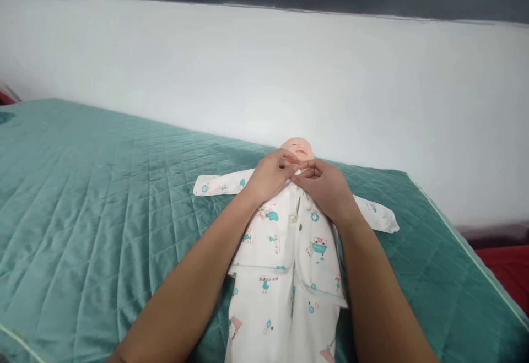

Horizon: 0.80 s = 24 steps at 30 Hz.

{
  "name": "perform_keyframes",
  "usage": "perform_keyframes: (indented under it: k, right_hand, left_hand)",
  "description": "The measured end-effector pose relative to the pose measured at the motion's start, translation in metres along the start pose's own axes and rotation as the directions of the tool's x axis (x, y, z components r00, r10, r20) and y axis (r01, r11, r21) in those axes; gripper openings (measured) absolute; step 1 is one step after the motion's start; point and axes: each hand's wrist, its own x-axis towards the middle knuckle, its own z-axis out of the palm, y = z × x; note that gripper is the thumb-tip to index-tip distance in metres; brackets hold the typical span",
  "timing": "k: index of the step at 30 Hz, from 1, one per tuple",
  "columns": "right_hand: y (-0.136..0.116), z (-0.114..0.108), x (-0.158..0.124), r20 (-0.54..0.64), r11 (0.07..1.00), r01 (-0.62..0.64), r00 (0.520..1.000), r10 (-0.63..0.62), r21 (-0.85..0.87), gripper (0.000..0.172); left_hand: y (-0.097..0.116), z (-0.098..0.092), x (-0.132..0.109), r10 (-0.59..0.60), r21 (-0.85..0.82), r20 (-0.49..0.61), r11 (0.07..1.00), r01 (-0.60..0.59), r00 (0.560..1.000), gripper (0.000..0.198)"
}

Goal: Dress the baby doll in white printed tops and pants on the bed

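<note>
Left hand (269,174) and right hand (327,185), nearly closed, pinch the jacket (281,236) at its neckline — keep both edges level, clear of the doll's (298,144) chin.

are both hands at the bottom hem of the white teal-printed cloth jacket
No, the left hand and right hand are up at the neckline of the jacket.

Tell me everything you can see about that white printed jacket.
The small white long-sleeved cloth jacket has teal and pink pictures. It lies front up on the plastic-looking doll, sleeves spread sideways over the green quilted cover. Its front edges part toward the bottom, a pale round fastener shows mid-chest, and the hem overlaps a matching white printed lower garment. The left hand and right hand meet at its neckline, partly covering it.
</note>
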Motion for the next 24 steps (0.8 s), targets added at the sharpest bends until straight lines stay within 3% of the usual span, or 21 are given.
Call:
perform_keyframes:
  k: [4,8,13,18,21,24]
  right_hand:
    - [-0.001,0.004,-0.001,-0.037,0.998,0.058,0.998,-0.059,-0.026,0.031]
    - [0.001,0.006,0.0,-0.053,0.998,0.058,0.997,-0.059,-0.028,0.034]
    - [0.001,0.002,-0.002,-0.014,1.0,0.023,1.0,-0.023,-0.012,0.036]
    - [-0.006,-0.01,-0.022,0.003,0.999,0.005,1.0,-0.005,0.049,0.039]
    - [-0.012,-0.008,-0.04,-0.056,0.996,0.018,0.998,-0.023,-0.091,0.037]
    - [-0.015,0.001,-0.055,-0.122,0.972,0.019,0.991,-0.049,-0.234,0.033]
  left_hand:
    - [-0.002,-0.001,0.001,-0.148,-0.234,0.024,0.961,0.149,0.989,0.026]
    - [-0.007,-0.002,0.004,-0.146,-0.373,0.092,0.912,0.17,0.985,0.032]
    - [-0.006,-0.002,0.004,-0.084,-0.137,-0.015,0.987,0.082,0.996,0.027]
    - [-0.001,-0.004,-0.004,0.042,0.041,-0.044,0.998,-0.04,0.998,0.023]
    - [0.005,-0.005,-0.018,0.059,0.034,-0.065,0.998,-0.057,0.996,0.016]
    - [0.008,-0.005,-0.036,0.094,0.041,-0.005,0.995,-0.093,0.996,0.014]
